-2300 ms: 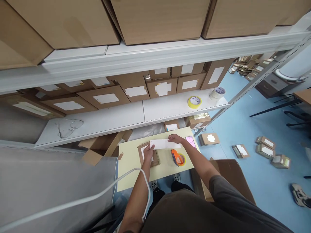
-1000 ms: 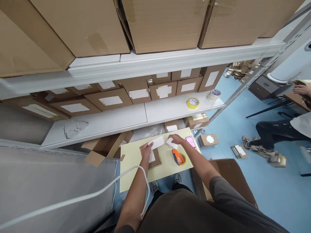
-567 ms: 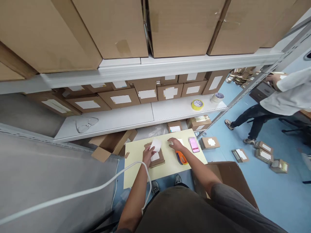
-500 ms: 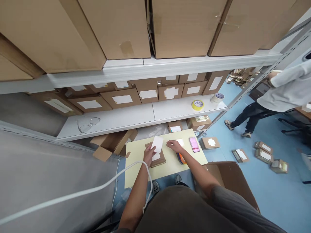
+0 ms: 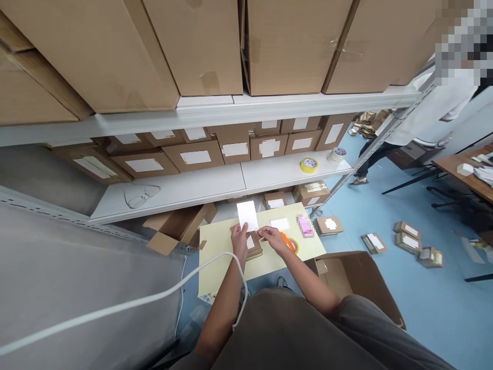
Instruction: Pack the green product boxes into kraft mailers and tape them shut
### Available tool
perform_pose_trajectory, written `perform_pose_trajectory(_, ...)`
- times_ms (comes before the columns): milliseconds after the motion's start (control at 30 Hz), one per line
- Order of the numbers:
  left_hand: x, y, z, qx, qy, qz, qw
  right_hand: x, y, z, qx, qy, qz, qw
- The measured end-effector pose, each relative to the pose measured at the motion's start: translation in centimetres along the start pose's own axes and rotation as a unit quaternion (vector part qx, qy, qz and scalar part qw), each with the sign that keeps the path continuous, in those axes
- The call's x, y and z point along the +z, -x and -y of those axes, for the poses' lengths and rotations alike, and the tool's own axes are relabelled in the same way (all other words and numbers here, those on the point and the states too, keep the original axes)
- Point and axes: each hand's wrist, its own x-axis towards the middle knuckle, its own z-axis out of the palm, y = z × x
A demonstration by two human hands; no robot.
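Note:
My left hand holds a white paper label upright over a small brown cardboard box on the pale yellow table. My right hand is closed in a pinch at the label's lower right edge. A second white label piece lies flat on the table just beyond my right hand. An orange tape dispenser sits to the right of that hand, partly hidden by it. A pink phone lies near the table's right edge.
White metal shelving behind the table carries labelled brown boxes, a yellow tape roll and a white tape roll. An open carton stands at my right. Small boxes lie scattered on the blue floor. A person in white stands at the far right.
The long strip held between both hands came apart; one piece now lies on the table. My left hand raised its piece upright and my right hand came over to it. A person crossed the right background.

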Motion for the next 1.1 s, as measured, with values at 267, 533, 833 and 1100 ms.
perform_pose_trajectory(267, 0.8, 1.1, -0.3, 0.003, 0.018, 0.004, 1.000, -0.5, 0.6, 0.4, 0.012, -0.021, -0.027, 0.999)
perform_pose_trajectory(533, 1.9, 2.4, -0.3, -0.001, 0.038, 0.003, 0.999, -1.3, 1.4, 1.5, 0.001, -0.060, 0.000, 0.998)
perform_pose_trajectory(833, 2.3, 3.2, -1.3, 0.113, -0.201, 0.005, 0.973, -2.8, 1.8, 2.5, -0.067, -0.063, 0.032, 0.995)
perform_pose_trajectory(1100, 3.6, 4.4, -2.9, 0.108, -0.225, 0.174, 0.952, -3.9, 2.3, 3.2, -0.101, -0.032, 0.042, 0.994)
